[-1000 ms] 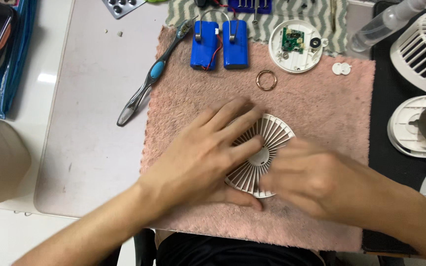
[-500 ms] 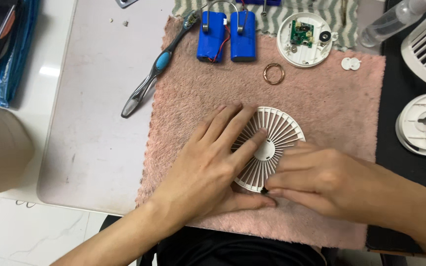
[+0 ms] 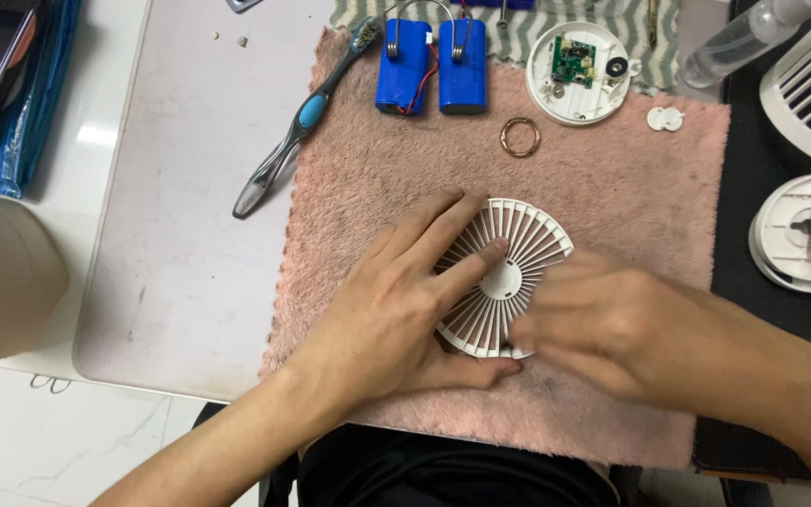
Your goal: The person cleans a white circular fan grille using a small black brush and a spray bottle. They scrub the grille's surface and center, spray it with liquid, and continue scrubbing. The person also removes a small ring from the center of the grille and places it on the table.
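Fan grille (image 3: 509,272): white, round, slatted; lies flat on the pink towel (image 3: 612,169), near its middle.
Left hand (image 3: 396,310): my fingers spread flat across the grille's left half, thumb along its lower edge, pressing rather than gripping.
Right hand (image 3: 612,329): at the grille's lower right rim (blurred; I cannot tell how these fingers are set).
Batteries (image 3: 432,77): two blue cells, side by side at the towel's far edge.
Ring (image 3: 520,137): brass-coloured, between batteries and grille.
Toothbrush (image 3: 298,122): on the bench, head on the towel's corner.
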